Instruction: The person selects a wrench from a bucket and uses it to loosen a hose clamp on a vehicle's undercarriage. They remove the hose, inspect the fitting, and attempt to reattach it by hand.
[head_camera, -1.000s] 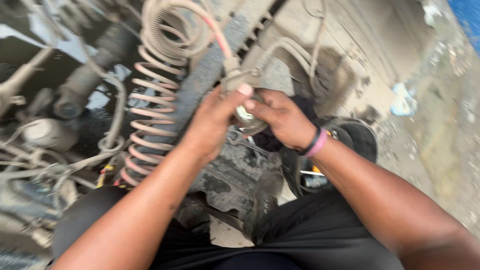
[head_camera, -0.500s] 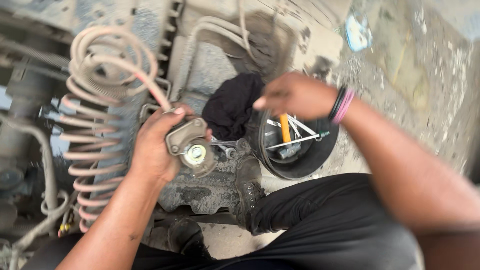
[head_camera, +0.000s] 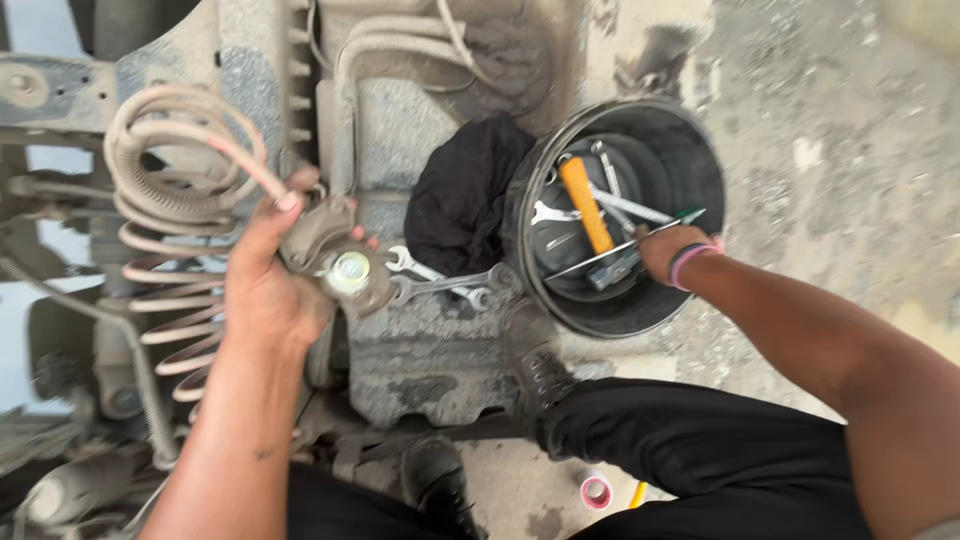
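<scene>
Head view: wrenches (head_camera: 440, 282), black cloth (head_camera: 465, 195) between hands (head_camera: 268, 290).

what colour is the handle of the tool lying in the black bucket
Orange: the tool handle lies in the bucket, clearest in the head view.

The scene is outdoors in flat daylight with no hard shadows. On the right lies rough, dusty ground (head_camera: 820, 130), grey-brown and speckled with small stones and pale scraps. The left and middle are filled by the grimy metal frame (head_camera: 420, 350) of a large vehicle, coated in dried dirt and grease. Far on the left, a coiled, dust-coloured air hose (head_camera: 165, 190) loops over the frame, with more coils running nearer below it. Corrugated hoses (head_camera: 400, 45) curve along the far edge. Between the frame members at the far left, pale patches of lighter ground (head_camera: 45, 160) show through. A small pink-rimmed roll (head_camera: 596, 490) lies on the near ground.
</scene>
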